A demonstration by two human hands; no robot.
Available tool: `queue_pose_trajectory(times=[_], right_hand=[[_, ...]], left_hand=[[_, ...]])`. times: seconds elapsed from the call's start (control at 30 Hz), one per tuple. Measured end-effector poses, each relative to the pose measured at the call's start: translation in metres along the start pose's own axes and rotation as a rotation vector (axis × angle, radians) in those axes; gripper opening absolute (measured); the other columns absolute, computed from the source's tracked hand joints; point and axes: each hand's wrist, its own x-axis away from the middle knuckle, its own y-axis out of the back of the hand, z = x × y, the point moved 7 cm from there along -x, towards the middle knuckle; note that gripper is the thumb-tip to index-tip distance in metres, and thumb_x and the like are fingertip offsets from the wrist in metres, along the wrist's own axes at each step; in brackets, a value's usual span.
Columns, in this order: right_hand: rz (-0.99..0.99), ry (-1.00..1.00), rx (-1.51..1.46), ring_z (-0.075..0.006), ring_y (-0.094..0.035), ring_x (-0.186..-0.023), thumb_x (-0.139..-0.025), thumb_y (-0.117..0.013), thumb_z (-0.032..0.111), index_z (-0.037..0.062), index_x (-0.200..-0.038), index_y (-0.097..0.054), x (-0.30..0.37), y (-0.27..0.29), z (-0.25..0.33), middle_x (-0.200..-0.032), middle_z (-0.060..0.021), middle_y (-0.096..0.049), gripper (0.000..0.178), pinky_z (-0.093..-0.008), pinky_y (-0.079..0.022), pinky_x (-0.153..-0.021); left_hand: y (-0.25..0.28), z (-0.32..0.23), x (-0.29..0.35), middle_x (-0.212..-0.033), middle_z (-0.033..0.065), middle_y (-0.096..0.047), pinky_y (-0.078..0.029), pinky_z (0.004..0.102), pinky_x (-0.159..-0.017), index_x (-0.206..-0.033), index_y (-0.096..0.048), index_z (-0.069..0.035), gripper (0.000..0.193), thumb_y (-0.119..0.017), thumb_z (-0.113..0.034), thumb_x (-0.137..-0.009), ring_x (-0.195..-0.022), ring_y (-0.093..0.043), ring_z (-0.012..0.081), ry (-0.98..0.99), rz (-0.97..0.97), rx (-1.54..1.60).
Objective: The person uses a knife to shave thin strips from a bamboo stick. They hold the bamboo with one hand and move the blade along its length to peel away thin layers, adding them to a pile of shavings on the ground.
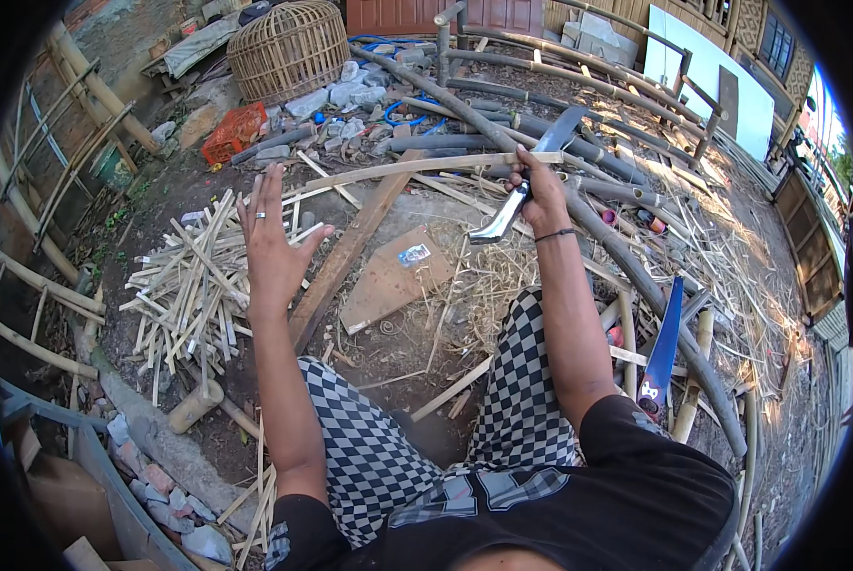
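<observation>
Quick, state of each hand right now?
Left hand: open, holding nothing.
Right hand: closed on a large knife, a pale strip at its fingers.

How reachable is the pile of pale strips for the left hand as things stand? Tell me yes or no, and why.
Probably yes: the left hand is open, and the pile of pale strips lies just to its left, with nothing visible between them.

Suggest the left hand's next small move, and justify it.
Probably close the bare left hand on the long, thin, pale bamboo strip to steady it: that hand is open, while the right hand grips a large, silver-bladed knife.
</observation>
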Motion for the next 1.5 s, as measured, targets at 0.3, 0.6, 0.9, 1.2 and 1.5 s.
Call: queue_pose_trajectory(times=[0.3,0.6,0.9,1.2,1.5], right_hand=[[0.199,-0.061,0.082,-0.0110,-0.049,-0.050,-0.094,-0.070,0.019,0.0071,-0.091,-0.057,0.015,-0.019,0.004,-0.068,-0.0006,-0.054,0.017,-0.0295,-0.043,-0.048],[-0.075,0.404,0.358,-0.0170,-0.051,-0.041,-0.107,-0.040,0.034,0.0056,-0.105,-0.041,0.032,-0.011,0.042,-0.063,-0.0081,-0.054,0.028,-0.0298,-0.043,-0.036],[0.102,0.440,0.726,-0.0144,-0.060,-0.050,-0.106,-0.043,0.028,0.0017,-0.103,-0.057,0.031,-0.026,0.031,-0.069,-0.0075,-0.064,0.030,-0.0277,-0.047,-0.046],[-0.014,0.403,1.159,-0.0216,-0.066,-0.059,-0.102,-0.050,0.034,-0.0030,-0.090,-0.062,0.028,-0.025,0.025,-0.067,-0.0132,-0.065,0.040,-0.0360,-0.049,-0.054],[-0.045,0.433,1.021,-0.0194,-0.062,-0.051,-0.101,-0.053,0.036,-0.0027,-0.082,-0.061,0.067,-0.065,0.021,-0.060,-0.0098,-0.062,0.044,-0.0367,-0.049,-0.051]], left_hand=[[-0.101,0.065,0.018,-0.139,0.0120,-0.056,-0.026,0.0553,-0.117,-0.137,-0.052,-0.004,0.065,-0.072,-0.041,-0.087,-0.134,-0.048,0.0278,-0.006,0.401,-0.113],[-0.108,0.062,0.045,-0.063,0.0025,-0.059,-0.047,0.0331,-0.062,-0.084,-0.065,0.001,0.039,-0.059,-0.034,-0.099,-0.063,-0.059,0.0122,0.232,0.565,0.522],[-0.076,0.053,0.033,-0.066,0.0182,-0.061,-0.047,0.0447,-0.064,-0.084,-0.067,-0.004,0.049,-0.049,-0.046,-0.101,-0.066,-0.063,0.0359,0.138,0.383,-0.022],[-0.054,0.030,0.025,-0.060,0.0145,-0.060,-0.044,0.0487,-0.055,-0.080,-0.066,-0.010,0.047,-0.051,-0.051,-0.098,-0.061,-0.062,0.0372,-0.035,0.158,-0.237],[-0.032,0.041,0.026,-0.056,0.0129,-0.058,-0.043,0.0448,-0.052,-0.072,-0.062,-0.010,0.040,-0.060,-0.043,-0.095,-0.054,-0.060,0.0339,0.086,0.059,-0.257]])
